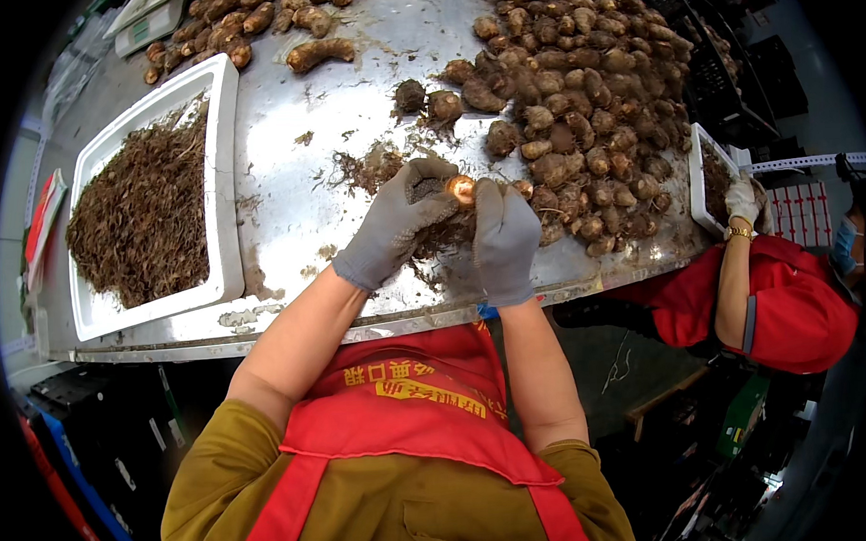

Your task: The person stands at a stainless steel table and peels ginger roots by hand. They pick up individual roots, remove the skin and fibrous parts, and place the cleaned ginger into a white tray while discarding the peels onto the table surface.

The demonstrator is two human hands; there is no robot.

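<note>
Both my hands wear grey knitted gloves with dotted palms. Between the thumb and fingers of my left hand point(410, 218) is a small taro corm point(461, 189), its pale orange-brown cut end facing up. Close against the corm's right side is my right hand point(507, 232), its fingers curled; what they grip is hidden. Brown fibrous scraps point(449, 234) lie under my hands on the metal table point(294, 182). A large heap of hairy brown taro corms point(577, 86) spreads just beyond my right hand.
On the left, a white foam tray point(223, 170) holds brown root fibres point(141, 216). More taro point(235, 23) is piled at the far left near a scale point(149, 26). At right, a co-worker's gloved hand point(744, 199) is at another white tray point(698, 182). Black crates point(726, 67) stand beyond.
</note>
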